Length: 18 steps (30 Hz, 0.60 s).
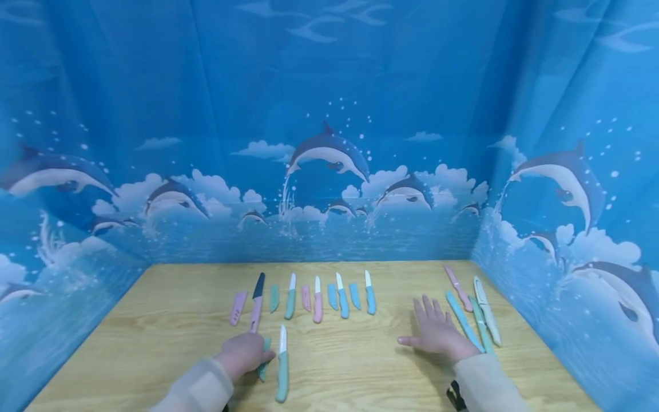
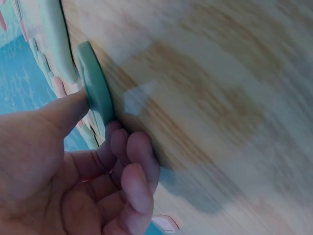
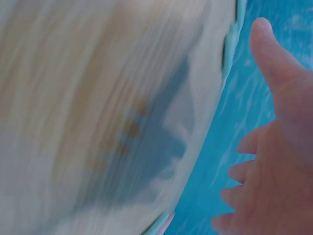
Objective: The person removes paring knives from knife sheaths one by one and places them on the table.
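Left hand [image 1: 246,353] pinches the flat teal plastic blade sheath [image 2: 95,90], edge-on for pickup, just left of the white-bladed teal-handled knife [image 1: 282,366]. Right hand [image 1: 437,332] flat, fingers spread, well right of that knife.

I'm in pale beige long sleeves, soft and loose, on both arms; my left hand [image 1: 246,353] and right hand [image 1: 437,332] are bare, a dark strap at the right cuff.

blue dolphin-print cloth [image 1: 329,114] walls round a wooden table [image 1: 360,366]
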{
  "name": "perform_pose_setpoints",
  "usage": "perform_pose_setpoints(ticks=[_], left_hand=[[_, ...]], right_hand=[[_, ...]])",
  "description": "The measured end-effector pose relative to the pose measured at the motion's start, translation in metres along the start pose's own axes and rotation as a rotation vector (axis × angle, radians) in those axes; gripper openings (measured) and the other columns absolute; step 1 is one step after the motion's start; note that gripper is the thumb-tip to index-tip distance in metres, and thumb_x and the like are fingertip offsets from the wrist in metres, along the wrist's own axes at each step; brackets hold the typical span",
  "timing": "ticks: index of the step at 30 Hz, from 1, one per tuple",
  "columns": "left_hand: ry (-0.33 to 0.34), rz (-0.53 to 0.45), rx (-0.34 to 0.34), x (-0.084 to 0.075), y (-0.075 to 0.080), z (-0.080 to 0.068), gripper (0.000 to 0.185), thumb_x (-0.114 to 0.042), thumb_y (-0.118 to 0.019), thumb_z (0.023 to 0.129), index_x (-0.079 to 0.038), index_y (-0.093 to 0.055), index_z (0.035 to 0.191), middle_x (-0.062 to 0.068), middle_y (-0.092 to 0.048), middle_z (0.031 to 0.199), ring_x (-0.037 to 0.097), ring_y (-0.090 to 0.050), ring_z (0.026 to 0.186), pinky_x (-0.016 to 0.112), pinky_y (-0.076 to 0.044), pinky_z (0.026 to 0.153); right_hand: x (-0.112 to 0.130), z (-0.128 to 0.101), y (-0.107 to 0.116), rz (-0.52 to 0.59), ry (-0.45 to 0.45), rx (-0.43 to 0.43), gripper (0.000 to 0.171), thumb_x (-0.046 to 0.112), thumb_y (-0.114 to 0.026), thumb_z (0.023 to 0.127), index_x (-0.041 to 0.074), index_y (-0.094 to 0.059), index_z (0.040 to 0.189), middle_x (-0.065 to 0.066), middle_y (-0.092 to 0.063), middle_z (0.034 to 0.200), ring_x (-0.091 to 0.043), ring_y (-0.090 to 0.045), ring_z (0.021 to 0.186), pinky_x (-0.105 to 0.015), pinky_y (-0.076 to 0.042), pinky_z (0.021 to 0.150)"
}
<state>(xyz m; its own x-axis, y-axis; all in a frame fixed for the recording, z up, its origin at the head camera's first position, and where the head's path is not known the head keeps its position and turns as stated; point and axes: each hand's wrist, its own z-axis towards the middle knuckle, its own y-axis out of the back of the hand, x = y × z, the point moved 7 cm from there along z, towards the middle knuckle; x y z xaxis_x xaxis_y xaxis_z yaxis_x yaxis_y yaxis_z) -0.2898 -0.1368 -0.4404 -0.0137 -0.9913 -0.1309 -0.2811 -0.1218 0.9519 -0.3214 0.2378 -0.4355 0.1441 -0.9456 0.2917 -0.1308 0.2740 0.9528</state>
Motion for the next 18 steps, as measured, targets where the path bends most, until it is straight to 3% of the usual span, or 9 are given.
perform_pose_setpoints(ticks=[9,18], left_hand=[[0.01,0.011,0.006,-0.003,0.002,-0.002,0.043,-0.044,-0.061,0.092,-0.01,-0.05,0.067,0.003,-0.051,0.063,0.013,-0.044,0.055,0.026,-0.04,0.056],[0.028,0.0,0.021,0.0,-0.001,0.0,0.043,-0.044,-0.061,0.091,-0.01,-0.049,0.067,0.003,-0.05,0.062,0.013,-0.043,0.054,0.024,-0.039,0.054]], right_hand=[[-0.069,-0.009,0.025,-0.047,-0.12,-0.042,0.112,0.063,-0.062,0.084,-0.018,-0.014,0.144,-0.045,-0.009,0.147,-0.066,-0.008,0.131,-0.075,-0.015,0.103],[-0.103,-0.01,0.033,-0.043,-0.136,0.003,0.101,0.053,-0.057,0.092,-0.028,-0.015,0.136,-0.054,-0.01,0.137,-0.067,-0.013,0.128,-0.069,-0.019,0.107]])
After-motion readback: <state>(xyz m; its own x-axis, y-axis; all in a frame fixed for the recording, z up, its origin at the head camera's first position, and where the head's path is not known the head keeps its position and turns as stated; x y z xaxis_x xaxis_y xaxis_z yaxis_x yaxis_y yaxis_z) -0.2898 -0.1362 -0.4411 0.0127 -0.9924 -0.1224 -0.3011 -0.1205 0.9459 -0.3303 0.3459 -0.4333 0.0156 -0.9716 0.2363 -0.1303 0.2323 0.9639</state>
